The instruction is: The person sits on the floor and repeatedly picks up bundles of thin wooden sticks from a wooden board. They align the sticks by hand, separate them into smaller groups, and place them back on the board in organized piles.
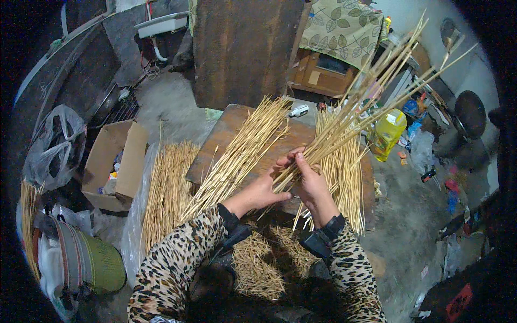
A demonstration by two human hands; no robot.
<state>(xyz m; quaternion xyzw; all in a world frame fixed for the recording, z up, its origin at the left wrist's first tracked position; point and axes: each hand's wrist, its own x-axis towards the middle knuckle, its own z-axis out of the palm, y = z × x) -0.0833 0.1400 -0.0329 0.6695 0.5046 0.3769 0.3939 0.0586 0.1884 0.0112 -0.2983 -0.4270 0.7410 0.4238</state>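
Observation:
Both my hands are on a loose bundle of straw stalks [339, 139] that slants up to the right above a low wooden table [297, 135]. My left hand [268, 189] cups the lower ends, its thumb apart from the fingers. My right hand [313, 183] grips the bundle with the thumb on top. On the table, a pile of straw [246, 141] lies left of my hands, and another straw pile [349, 177] lies under and right of the bundle. Short cut straw pieces [258, 264] are heaped below the table edge, near my body.
More straw [167, 189] stands on plastic sheeting left of the table. Farther left are an open cardboard box [135, 165] and a green woven basket [99, 260]. A white bottle [299, 111] is beyond the table. On the right floor lie a yellow bag [387, 133] and scattered plastic litter [422, 149].

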